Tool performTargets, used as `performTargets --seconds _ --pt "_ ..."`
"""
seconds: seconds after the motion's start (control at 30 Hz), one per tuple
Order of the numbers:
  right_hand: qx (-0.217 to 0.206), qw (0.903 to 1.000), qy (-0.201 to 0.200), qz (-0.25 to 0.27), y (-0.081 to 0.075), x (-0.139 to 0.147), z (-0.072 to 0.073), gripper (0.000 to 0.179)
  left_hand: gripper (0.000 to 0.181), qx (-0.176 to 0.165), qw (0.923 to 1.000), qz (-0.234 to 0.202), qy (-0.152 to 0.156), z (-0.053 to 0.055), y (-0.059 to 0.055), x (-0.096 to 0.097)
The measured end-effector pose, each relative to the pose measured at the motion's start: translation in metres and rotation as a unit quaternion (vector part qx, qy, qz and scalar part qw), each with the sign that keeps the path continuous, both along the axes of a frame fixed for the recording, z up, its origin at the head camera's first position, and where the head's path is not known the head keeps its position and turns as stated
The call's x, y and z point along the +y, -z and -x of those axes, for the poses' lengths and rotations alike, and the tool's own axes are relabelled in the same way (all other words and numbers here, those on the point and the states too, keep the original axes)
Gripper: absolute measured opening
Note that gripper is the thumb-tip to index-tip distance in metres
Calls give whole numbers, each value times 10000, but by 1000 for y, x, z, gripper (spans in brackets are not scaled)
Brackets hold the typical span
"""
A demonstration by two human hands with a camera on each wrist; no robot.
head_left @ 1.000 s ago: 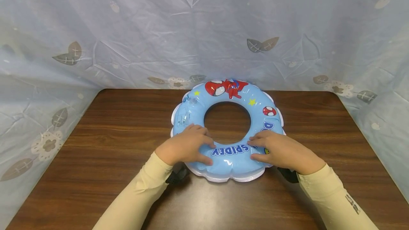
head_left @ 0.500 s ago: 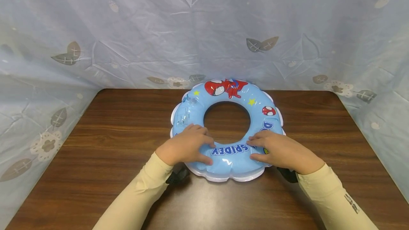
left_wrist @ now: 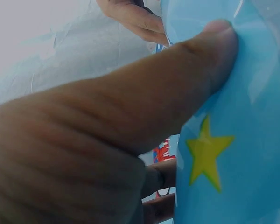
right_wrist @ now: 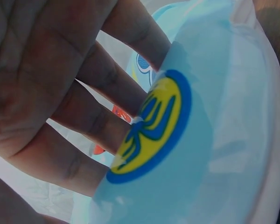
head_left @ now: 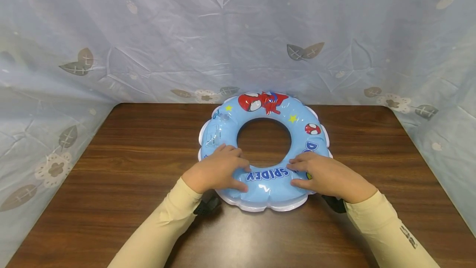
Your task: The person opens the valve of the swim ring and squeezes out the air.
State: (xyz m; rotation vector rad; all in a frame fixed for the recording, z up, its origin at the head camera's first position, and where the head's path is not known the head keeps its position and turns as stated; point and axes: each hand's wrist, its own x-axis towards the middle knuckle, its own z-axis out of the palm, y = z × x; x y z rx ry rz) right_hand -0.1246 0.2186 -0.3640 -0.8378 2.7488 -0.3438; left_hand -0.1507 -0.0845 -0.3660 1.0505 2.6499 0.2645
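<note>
A light-blue inflatable swim ring [head_left: 265, 195] with a scalloped white edge lies flat on the table in the head view. It bears red cartoon figures, yellow stars and "SPIDEY" lettering. My left hand [head_left: 219, 169] rests on its near left part, fingers spread. In the left wrist view the thumb [left_wrist: 186, 60] lies on the blue film above a yellow star. On the near right part rests my right hand [head_left: 331, 175]. Its fingers [right_wrist: 100, 121] touch the film by a yellow spider emblem [right_wrist: 151, 126] in the right wrist view. Both palms' undersides are hidden from the head camera.
The dark wooden table [head_left: 130, 168] shows bare wood on both sides of the ring and through its hole. A pale curtain [head_left: 167, 32] with leaf and flower prints hangs behind and at both sides. The ring's far edge lies near the back curtain.
</note>
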Motion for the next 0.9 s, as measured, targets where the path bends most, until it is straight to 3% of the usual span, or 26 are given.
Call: performTargets --seconds 0.9 --pt "177 9997 -149 22 4 0 -1 51 45 80 9999 76 -18 0 2 1"
